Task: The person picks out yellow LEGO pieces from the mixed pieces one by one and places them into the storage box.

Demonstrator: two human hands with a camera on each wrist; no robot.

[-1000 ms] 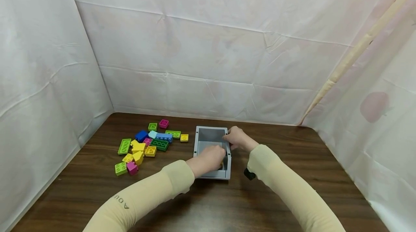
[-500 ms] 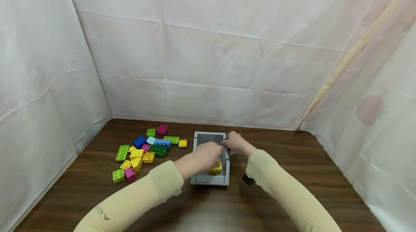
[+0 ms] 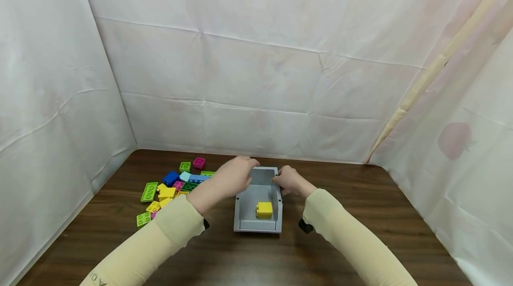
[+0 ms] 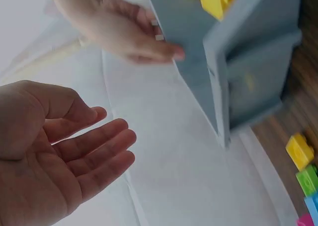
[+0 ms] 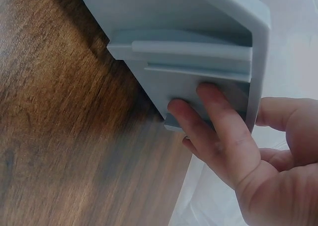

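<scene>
A grey open-topped bin (image 3: 249,197) stands on the wooden table, with one yellow brick (image 3: 264,210) lying on its floor near the front. My right hand (image 3: 294,181) grips the bin's right wall. In the right wrist view, fingers (image 5: 218,121) press the outer side while the thumb goes over the rim. Above the bin's left edge hovers my left hand (image 3: 231,176), holding nothing. Its fingers look loosely bent and apart in the left wrist view, with the palm (image 4: 44,186) bare.
Left of the bin lies a loose group of toy bricks: a lime plate (image 3: 149,192), a blue brick (image 3: 171,178), a magenta brick (image 3: 199,163) and several others. The left arm covers part of them. White cloth (image 3: 224,130) hangs behind and beside the table.
My left hand has come up out of the bin and moved left toward the bricks, leaving the yellow brick inside. The right hand keeps its hold on the bin's wall.
</scene>
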